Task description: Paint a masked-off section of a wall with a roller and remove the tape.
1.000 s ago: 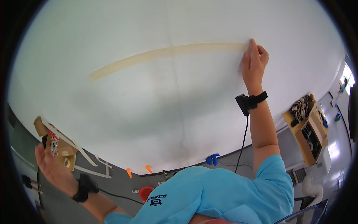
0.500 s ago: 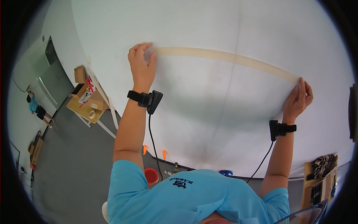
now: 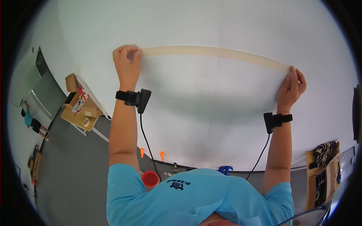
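Observation:
A long strip of cream masking tape (image 3: pixel 211 51) stretches across the white wall (image 3: pixel 181 22) in front of me, bowed by the lens. My left hand (image 3: pixel 126 66) pinches its left end between thumb and curled fingers. At the other end, slightly lower, my right hand (image 3: pixel 291 88) grips the tape with thumb and fingertips. Whether the strip touches the wall along its length I cannot tell. Each wrist wears a black strap with a small device, the left device (image 3: pixel 143 101) and the right device (image 3: pixel 268 122), and a cable runs down from each.
A wooden table (image 3: pixel 81 119) with boxes stands at the left, beside a pale strip. Below are a red bucket (image 3: pixel 150 179), orange-handled tools (image 3: pixel 162 155) and a blue object (image 3: pixel 225 170). Wooden shelving (image 3: pixel 310 180) stands at the right. Another person (image 3: pixel 32 121) works far left.
The view has shifted, so the wall's seam and the table sit further left. Both hands have moved left in the picture, the right one also upward, still holding the tape ends.

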`<move>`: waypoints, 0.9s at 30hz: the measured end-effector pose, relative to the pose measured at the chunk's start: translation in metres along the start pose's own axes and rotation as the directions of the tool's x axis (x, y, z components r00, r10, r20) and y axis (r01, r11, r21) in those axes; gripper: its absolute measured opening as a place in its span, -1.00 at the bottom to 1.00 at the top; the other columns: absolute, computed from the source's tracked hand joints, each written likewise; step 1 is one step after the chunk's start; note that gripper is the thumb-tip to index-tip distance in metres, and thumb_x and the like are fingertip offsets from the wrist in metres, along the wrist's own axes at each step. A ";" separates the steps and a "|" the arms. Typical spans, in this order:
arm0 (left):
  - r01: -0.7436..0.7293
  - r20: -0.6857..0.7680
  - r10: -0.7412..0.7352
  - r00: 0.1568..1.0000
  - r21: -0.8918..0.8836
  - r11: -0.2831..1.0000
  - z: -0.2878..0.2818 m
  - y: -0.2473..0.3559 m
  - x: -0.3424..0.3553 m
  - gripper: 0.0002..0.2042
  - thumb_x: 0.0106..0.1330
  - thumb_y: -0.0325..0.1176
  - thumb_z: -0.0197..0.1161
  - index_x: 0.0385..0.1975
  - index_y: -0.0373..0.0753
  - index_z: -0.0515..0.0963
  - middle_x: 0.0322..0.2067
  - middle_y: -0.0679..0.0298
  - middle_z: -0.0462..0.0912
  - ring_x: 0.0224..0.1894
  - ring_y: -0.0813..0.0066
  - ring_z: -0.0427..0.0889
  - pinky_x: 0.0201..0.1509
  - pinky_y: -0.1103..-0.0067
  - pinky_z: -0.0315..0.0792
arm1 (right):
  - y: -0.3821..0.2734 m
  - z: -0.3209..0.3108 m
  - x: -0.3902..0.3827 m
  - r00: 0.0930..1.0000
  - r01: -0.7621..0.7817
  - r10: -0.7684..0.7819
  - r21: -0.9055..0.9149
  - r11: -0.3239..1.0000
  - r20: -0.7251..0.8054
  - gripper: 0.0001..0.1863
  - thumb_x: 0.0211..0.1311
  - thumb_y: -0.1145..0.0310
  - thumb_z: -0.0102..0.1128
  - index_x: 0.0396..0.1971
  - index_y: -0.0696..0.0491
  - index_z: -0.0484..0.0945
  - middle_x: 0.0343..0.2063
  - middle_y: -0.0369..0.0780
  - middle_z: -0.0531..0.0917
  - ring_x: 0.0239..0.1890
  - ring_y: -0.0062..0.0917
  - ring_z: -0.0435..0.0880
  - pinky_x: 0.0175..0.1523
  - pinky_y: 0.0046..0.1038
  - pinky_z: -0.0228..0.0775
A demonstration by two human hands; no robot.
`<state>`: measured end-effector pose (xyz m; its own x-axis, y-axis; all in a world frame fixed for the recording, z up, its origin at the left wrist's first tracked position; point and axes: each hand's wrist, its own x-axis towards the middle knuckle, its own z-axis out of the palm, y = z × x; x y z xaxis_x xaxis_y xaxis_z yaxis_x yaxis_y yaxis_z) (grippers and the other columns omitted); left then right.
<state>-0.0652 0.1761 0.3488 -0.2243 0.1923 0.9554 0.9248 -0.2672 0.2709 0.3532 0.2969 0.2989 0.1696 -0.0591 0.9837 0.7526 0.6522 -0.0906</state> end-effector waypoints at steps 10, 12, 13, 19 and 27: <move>-0.186 0.138 0.166 0.977 0.150 0.971 -0.001 0.000 -0.008 -0.89 0.19 -0.43 0.00 -0.34 -0.30 0.34 -0.25 0.14 0.38 -0.15 0.30 0.29 -0.08 0.44 0.24 | 0.001 0.002 0.000 1.000 -0.015 0.015 0.006 1.000 -0.002 -0.69 0.04 0.53 0.05 -0.14 0.06 0.44 -0.12 -0.20 0.37 -0.08 -0.41 0.24 -0.11 -0.53 0.25; 0.050 0.122 -0.046 0.992 -0.029 0.998 -0.003 0.003 -0.010 -0.86 0.19 -0.40 0.04 -0.33 -0.30 0.33 -0.31 0.18 0.42 -0.22 0.37 0.36 -0.11 0.51 0.28 | -0.002 0.004 0.001 1.000 -0.021 0.021 0.056 0.998 -0.010 -0.68 0.03 0.53 0.06 -0.14 0.07 0.43 -0.12 -0.20 0.38 -0.07 -0.39 0.25 -0.07 -0.49 0.24; 0.049 0.118 -0.046 0.992 -0.020 0.999 -0.002 0.002 -0.010 -0.86 0.19 -0.40 0.04 -0.33 -0.30 0.33 -0.31 0.18 0.42 -0.22 0.37 0.36 -0.11 0.51 0.28 | -0.004 0.002 0.001 0.998 -0.064 0.064 0.101 0.993 0.007 -0.68 0.03 0.52 0.06 -0.14 0.08 0.41 -0.10 -0.21 0.38 -0.05 -0.38 0.26 -0.03 -0.47 0.23; 0.155 0.088 -0.143 0.986 -0.154 0.976 0.008 0.005 -0.001 -0.81 0.13 -0.37 0.14 -0.32 -0.31 0.40 -0.42 0.27 0.47 -0.35 0.52 0.43 -0.21 0.62 0.34 | 0.000 -0.008 0.001 0.981 -0.194 0.193 0.200 0.960 0.025 -0.68 0.07 0.47 0.06 -0.11 0.07 0.39 -0.09 -0.24 0.41 -0.03 -0.45 0.32 0.01 -0.48 0.22; 0.032 0.235 -0.024 0.972 -0.030 0.999 -0.019 0.025 -0.011 -0.91 0.15 -0.41 0.07 -0.44 -0.30 0.41 -0.50 0.28 0.47 -0.45 0.49 0.41 -0.36 0.64 0.30 | -0.043 -0.015 -0.014 0.889 -0.400 0.449 0.633 0.663 0.091 -0.76 0.14 0.50 0.01 -0.17 0.16 0.36 -0.24 -0.24 0.49 -0.21 -0.63 0.46 -0.11 -0.62 0.30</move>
<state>-0.0451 0.1496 0.3474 -0.1677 0.4149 0.8943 0.9077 -0.2890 0.3043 0.3278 0.2579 0.2863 0.4310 0.3091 0.8478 0.0281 0.9345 -0.3550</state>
